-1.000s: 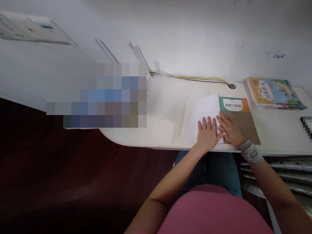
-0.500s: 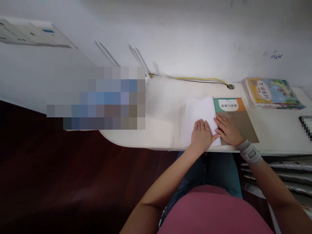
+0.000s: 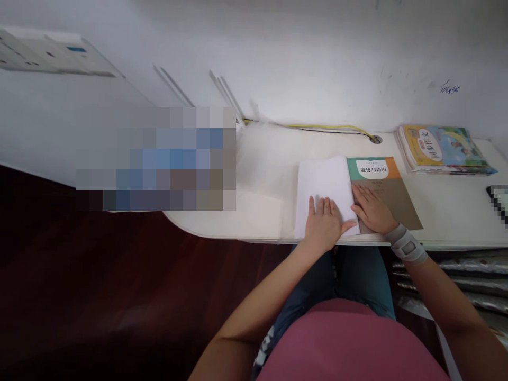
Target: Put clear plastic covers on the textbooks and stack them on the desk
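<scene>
A textbook [image 3: 397, 198] with a green, orange and brown cover lies near the front edge of the white desk. White paper [image 3: 323, 177] spreads out at its left side, meeting the cover along the spine. On that paper my left hand [image 3: 325, 222] rests flat, its fingers stretched out and the thumb pointing right toward the book. My right hand [image 3: 373, 209] lies flat on the book's cover near the spine, fingers extended. Around my right wrist is a grey band [image 3: 407, 244].
A stack of books [image 3: 448, 151] stands at the back right. A yellow cable [image 3: 321, 127] runs along the wall into a desk hole. A dark-edged device [image 3: 498, 201], partly blurred out, lies at the right edge. Pixelation covers the desk's left part.
My left hand has slid slightly left and down over the paper, with its fingers more spread. The right hand stays on the cover, a little farther from the left hand.
</scene>
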Tool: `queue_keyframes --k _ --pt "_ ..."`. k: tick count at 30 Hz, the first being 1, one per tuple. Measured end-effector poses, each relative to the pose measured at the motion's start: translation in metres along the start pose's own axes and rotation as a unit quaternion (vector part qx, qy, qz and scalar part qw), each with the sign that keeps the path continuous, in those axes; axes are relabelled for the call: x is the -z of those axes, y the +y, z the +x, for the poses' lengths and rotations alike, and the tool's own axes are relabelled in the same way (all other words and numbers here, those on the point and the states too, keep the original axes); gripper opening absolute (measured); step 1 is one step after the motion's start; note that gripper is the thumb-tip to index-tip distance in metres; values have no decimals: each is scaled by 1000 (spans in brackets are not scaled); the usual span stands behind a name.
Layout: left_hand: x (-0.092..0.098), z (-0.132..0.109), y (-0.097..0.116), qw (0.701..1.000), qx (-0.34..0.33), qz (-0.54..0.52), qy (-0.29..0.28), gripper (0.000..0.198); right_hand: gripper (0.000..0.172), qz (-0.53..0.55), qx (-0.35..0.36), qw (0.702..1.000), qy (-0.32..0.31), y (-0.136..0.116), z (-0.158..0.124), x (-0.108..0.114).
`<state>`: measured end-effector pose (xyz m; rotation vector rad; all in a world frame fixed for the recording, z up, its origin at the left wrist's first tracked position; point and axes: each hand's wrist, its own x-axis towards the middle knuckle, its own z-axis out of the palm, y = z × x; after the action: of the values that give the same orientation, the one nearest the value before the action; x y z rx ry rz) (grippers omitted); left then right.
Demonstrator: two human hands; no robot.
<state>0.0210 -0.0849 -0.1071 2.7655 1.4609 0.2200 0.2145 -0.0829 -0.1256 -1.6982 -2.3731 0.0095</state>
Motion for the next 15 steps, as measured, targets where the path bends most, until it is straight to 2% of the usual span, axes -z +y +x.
queue_keyframes --k 4,11,15 --pt "2 0 -5 1000 14 -8 15 81 64 -16 -3 1000 -4 -3 0 3" --pt "3 -8 8 999 4 21 25 81 57 -46 13 999 -8 -6 -1 7" --pt "1 -10 2 999 14 10 40 78 58 -56 -9 998 -19 -8 0 6"
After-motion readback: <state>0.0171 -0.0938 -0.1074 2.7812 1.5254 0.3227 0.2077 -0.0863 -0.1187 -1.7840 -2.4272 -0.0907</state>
